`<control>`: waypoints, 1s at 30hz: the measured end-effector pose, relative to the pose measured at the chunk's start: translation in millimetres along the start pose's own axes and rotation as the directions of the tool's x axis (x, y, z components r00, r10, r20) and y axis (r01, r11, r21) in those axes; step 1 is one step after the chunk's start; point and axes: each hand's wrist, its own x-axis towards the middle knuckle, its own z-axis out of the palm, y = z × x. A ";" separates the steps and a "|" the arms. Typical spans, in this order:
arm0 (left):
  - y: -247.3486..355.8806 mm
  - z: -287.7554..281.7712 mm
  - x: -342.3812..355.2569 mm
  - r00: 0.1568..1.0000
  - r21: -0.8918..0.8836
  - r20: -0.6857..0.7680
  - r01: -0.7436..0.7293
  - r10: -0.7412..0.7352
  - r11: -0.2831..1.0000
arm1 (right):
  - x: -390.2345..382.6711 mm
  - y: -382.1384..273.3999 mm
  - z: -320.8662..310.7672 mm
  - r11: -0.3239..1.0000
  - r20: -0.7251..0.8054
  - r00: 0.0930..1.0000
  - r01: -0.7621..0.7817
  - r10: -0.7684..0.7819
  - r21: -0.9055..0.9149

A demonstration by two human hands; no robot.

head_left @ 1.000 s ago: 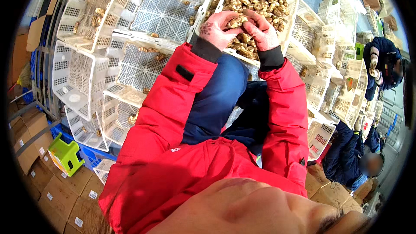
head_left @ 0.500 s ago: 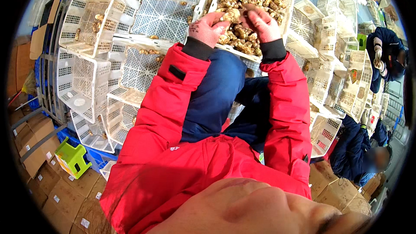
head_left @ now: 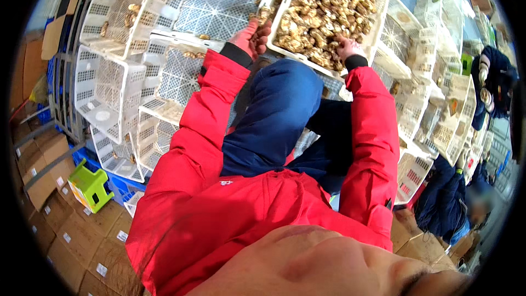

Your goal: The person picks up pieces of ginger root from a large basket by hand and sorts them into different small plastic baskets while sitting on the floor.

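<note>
A white plastic crate [head_left: 379, 35] full of knobbly brown-and-cream mushrooms [head_left: 323, 13] stands in front of me. To its left, my left hand [head_left: 251, 39] is closed, with a mushroom [head_left: 264, 14] standing up from its fingertips. A narrow container with similar pieces lies just beyond that hand. My right hand [head_left: 349, 48] reaches over the crate's near right part, its bent fingers touching the pile. What those fingertips grip, if anything, is hidden among the mushrooms.
Slatted white crates [head_left: 211, 11] with a few mushrooms crowd the left; more crates [head_left: 402, 38] line the right. A green plastic stool [head_left: 90, 186] stands at lower left near cardboard boxes [head_left: 66, 230]. People in dark clothes [head_left: 442, 186] are at far right.
My hands have moved apart from over the crate: the left went left past its edge, the right to its near right side. The view has shifted slightly, placing the crate further right.
</note>
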 end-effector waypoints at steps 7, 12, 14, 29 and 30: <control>-2.1 -2.6 -2.8 0.999 -0.018 -0.032 -0.018 0.018 1.000 | 3.5 -28.4 1.8 0.913 0.130 0.991 0.039 0.016 -0.406; -3.1 -6.3 -3.8 0.998 -0.019 -0.065 -0.003 0.002 1.000 | 8.5 -28.3 -3.0 0.880 0.212 0.970 -0.003 0.118 -0.474; -6.6 -10.2 -1.7 0.998 0.039 -0.060 -0.001 0.003 0.999 | 14.7 -12.3 6.9 0.917 0.230 0.970 0.019 0.080 -0.398; -32.4 -101.4 -8.5 0.904 -0.126 0.269 -0.310 0.333 0.942 | 24.1 14.2 5.9 0.804 -0.028 0.998 -0.025 0.051 0.595; -29.1 -110.8 -10.8 0.885 -0.140 0.308 -0.320 0.349 0.937 | 14.9 -27.1 -15.5 0.459 0.071 0.997 -0.053 -0.022 0.887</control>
